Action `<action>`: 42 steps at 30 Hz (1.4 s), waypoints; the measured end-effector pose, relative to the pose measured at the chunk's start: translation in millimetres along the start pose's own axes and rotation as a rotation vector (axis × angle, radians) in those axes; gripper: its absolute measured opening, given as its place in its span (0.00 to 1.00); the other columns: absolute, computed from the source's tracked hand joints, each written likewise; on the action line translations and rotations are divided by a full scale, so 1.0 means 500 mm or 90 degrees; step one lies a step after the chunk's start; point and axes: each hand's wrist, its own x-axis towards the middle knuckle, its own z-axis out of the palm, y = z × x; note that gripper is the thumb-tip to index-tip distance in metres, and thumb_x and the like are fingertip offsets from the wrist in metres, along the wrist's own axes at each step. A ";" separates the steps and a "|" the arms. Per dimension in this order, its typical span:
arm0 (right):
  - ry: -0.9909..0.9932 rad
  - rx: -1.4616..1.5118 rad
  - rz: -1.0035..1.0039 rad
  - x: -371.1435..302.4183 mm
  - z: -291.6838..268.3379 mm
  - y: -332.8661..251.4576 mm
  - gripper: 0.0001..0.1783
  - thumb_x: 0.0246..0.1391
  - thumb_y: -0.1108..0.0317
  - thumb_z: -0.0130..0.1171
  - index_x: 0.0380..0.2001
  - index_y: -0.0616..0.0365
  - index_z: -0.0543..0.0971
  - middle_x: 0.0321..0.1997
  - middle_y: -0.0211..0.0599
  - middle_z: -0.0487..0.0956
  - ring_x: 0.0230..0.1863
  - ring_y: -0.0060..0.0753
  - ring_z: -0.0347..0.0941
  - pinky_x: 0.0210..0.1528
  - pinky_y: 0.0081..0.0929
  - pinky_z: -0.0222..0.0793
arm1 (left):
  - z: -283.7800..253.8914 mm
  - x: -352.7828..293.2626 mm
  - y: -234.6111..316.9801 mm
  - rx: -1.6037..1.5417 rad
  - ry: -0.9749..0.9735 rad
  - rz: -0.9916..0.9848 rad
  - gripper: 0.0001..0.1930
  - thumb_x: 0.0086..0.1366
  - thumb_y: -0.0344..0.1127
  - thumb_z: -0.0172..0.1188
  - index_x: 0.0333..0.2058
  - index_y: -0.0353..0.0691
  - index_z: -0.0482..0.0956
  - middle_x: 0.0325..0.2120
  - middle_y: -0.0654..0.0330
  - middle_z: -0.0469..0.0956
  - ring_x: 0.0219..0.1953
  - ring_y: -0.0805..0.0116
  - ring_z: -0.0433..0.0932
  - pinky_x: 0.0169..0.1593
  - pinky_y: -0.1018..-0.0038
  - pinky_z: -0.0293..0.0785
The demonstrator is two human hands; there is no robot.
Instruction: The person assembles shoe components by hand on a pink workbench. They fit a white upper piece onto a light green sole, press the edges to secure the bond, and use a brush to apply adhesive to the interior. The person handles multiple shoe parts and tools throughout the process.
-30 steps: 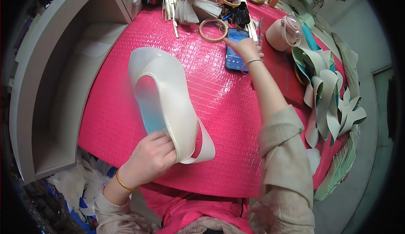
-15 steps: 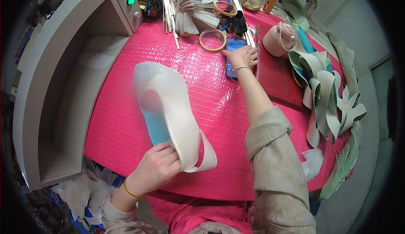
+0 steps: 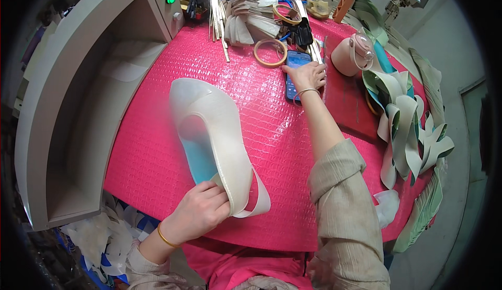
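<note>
My left hand (image 3: 201, 211) pinches the near end of a white shoe upper (image 3: 227, 128) with a blue lining, fingers closed on its edge. The upper is raised at the middle left of the table, toe pointing away from me, and a narrow white strap (image 3: 261, 196) loops out from its right side. Farther off, my right hand (image 3: 307, 76) is stretched over a blue-screened smartphone (image 3: 298, 59) lying on the table. Its fingers are apart with nothing gripped, and the thumb is at the screen; whether it touches cannot be made out.
A grey machine housing (image 3: 63, 81) with a hollow bay borders the left. Tape rolls (image 3: 256, 55) and stacked pale pieces (image 3: 238, 29) lie at the back. Right of the phone are a red board (image 3: 350, 107), a pink lidded cup (image 3: 342, 57) and a heap of white-and-teal uppers (image 3: 405, 128).
The whole view has shifted slightly, moving most of the table's things a little to the right. My left hand keeps its hold on the shoe upper, and my right hand stays over the smartphone.
</note>
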 end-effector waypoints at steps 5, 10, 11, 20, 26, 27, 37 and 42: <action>-0.029 0.000 -0.041 0.000 -0.004 0.010 0.56 0.27 0.34 0.66 0.51 0.70 0.62 0.57 0.48 0.61 0.60 0.48 0.56 0.58 0.43 0.55 | 0.005 -0.008 -0.001 -0.003 -0.003 0.000 0.06 0.45 0.29 0.54 0.25 0.37 0.72 0.21 0.61 0.70 0.29 0.67 0.73 0.36 0.72 0.68; -0.063 0.033 -0.104 0.014 -0.011 0.050 0.57 0.29 0.32 0.63 0.50 0.73 0.63 0.56 0.52 0.60 0.59 0.52 0.56 0.58 0.45 0.54 | 0.011 -0.015 0.000 -0.006 0.008 0.005 0.07 0.46 0.30 0.54 0.26 0.36 0.72 0.22 0.61 0.71 0.29 0.67 0.73 0.36 0.73 0.68; -0.068 0.041 -0.117 0.011 -0.011 0.054 0.56 0.30 0.32 0.62 0.50 0.73 0.64 0.56 0.53 0.60 0.59 0.53 0.56 0.58 0.45 0.54 | 0.015 -0.018 -0.001 -0.008 0.011 0.005 0.07 0.46 0.30 0.54 0.26 0.36 0.73 0.22 0.61 0.71 0.29 0.67 0.73 0.36 0.73 0.68; -0.069 -0.025 -0.153 -0.035 -0.027 0.075 0.53 0.31 0.31 0.62 0.46 0.72 0.67 0.52 0.52 0.64 0.56 0.50 0.59 0.55 0.45 0.56 | 0.017 -0.024 0.000 -0.001 0.002 0.002 0.08 0.46 0.30 0.54 0.27 0.36 0.73 0.23 0.62 0.71 0.30 0.68 0.73 0.37 0.73 0.68; -0.067 -0.011 -0.101 -0.037 -0.023 0.057 0.54 0.28 0.34 0.65 0.48 0.71 0.65 0.53 0.50 0.63 0.57 0.49 0.57 0.57 0.45 0.54 | 0.020 -0.023 0.000 0.004 0.003 0.003 0.08 0.46 0.30 0.54 0.27 0.36 0.73 0.23 0.62 0.71 0.30 0.68 0.73 0.37 0.73 0.68; -0.072 -0.005 -0.094 -0.037 -0.026 0.054 0.54 0.28 0.35 0.66 0.49 0.71 0.65 0.54 0.50 0.62 0.58 0.49 0.57 0.57 0.45 0.53 | 0.021 -0.024 0.001 0.006 0.004 0.003 0.08 0.46 0.30 0.54 0.27 0.36 0.73 0.23 0.62 0.71 0.30 0.68 0.73 0.37 0.73 0.68; -0.081 0.026 -0.070 -0.035 -0.024 0.044 0.52 0.27 0.41 0.69 0.50 0.71 0.64 0.55 0.51 0.61 0.59 0.49 0.57 0.58 0.47 0.52 | 0.019 -0.029 0.006 -0.007 -0.002 -0.017 0.08 0.46 0.29 0.54 0.28 0.36 0.73 0.24 0.61 0.72 0.32 0.66 0.73 0.39 0.72 0.67; -0.070 -0.001 -0.084 -0.027 -0.019 0.056 0.53 0.29 0.38 0.67 0.50 0.70 0.64 0.56 0.52 0.61 0.59 0.51 0.56 0.58 0.49 0.51 | 0.020 -0.023 0.012 -0.028 -0.008 -0.043 0.07 0.46 0.29 0.56 0.28 0.38 0.73 0.25 0.61 0.72 0.33 0.66 0.73 0.41 0.70 0.66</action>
